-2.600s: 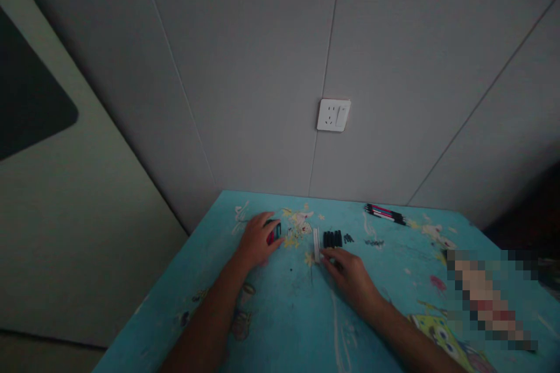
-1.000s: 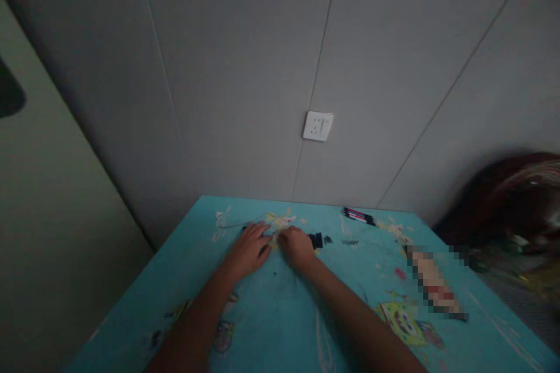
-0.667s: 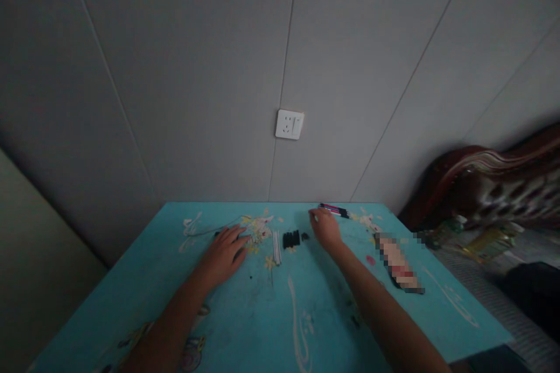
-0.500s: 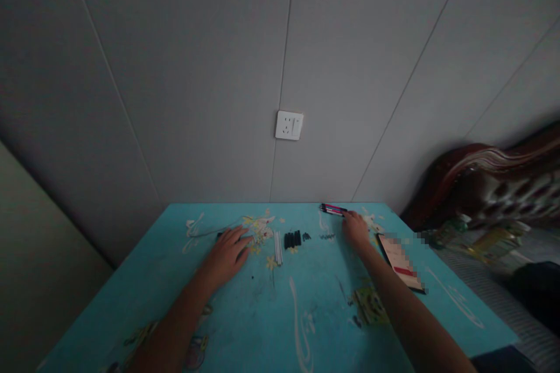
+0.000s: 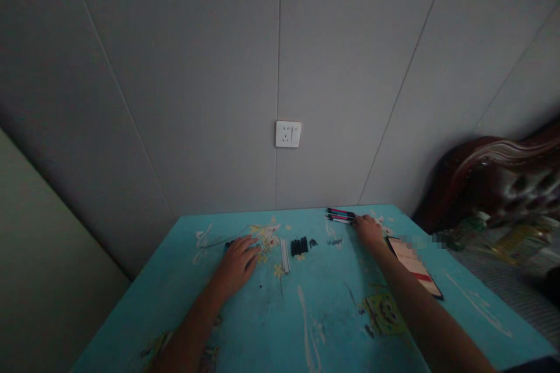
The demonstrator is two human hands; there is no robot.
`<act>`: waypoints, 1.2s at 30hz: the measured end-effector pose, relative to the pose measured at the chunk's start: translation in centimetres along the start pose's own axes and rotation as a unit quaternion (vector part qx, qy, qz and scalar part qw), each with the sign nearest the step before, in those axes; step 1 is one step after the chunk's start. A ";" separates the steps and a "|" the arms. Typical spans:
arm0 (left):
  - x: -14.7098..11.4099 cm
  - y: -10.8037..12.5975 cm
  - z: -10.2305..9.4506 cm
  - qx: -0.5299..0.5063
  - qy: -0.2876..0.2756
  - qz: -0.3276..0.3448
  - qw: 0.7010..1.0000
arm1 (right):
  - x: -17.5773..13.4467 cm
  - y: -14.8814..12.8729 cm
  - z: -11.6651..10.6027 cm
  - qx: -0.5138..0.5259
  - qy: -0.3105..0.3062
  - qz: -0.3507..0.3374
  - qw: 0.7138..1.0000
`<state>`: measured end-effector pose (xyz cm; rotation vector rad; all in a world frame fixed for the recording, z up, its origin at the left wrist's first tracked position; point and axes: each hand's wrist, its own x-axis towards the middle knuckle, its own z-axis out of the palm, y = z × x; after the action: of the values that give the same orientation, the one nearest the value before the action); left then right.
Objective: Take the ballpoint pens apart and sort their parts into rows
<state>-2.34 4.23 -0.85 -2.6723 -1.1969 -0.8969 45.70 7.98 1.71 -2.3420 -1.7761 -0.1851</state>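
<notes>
At the pens [image 5: 340,220] lies the right hand [image 5: 368,229], earlier by the white sticks [image 5: 284,256], its grip unclear.

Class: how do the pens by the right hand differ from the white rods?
Colour: the pens mix pink, black and white; the white rods are white.
Pose: the pens lie nearly sideways; the white rods point toward the wall.
Place: the pens lie at the right hand; the white rods, nearer the left hand.
Both lie on the table.
</notes>
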 end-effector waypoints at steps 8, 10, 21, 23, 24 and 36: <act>0.1 0.0 -0.7 0.011 -0.006 0.012 1.000 | -2.9 -1.8 -3.4 0.112 0.011 -0.059 0.992; 0.3 0.4 -0.8 0.011 0.009 0.014 1.000 | -5.0 -4.2 -3.8 0.154 0.012 -0.099 0.983; 0.9 3.8 -1.0 -0.005 0.010 0.130 0.991 | -15.5 -14.2 -4.1 0.474 -0.060 -0.239 0.845; 0.8 3.8 -0.7 -0.014 0.009 0.131 0.991 | -15.5 -13.9 -3.6 0.501 -0.082 -0.210 0.836; 0.7 3.7 -0.5 -0.017 0.016 0.130 0.991 | -15.4 -13.8 -3.2 0.513 -0.093 -0.194 0.831; 0.9 6.6 0.1 -0.156 -0.050 0.010 0.986 | -14.0 -11.7 -3.0 0.429 -0.055 -0.202 0.879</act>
<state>2.83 0.27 0.65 -3.0005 -1.1286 -1.0373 30.66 -2.78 2.54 -1.3671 -1.8368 0.5769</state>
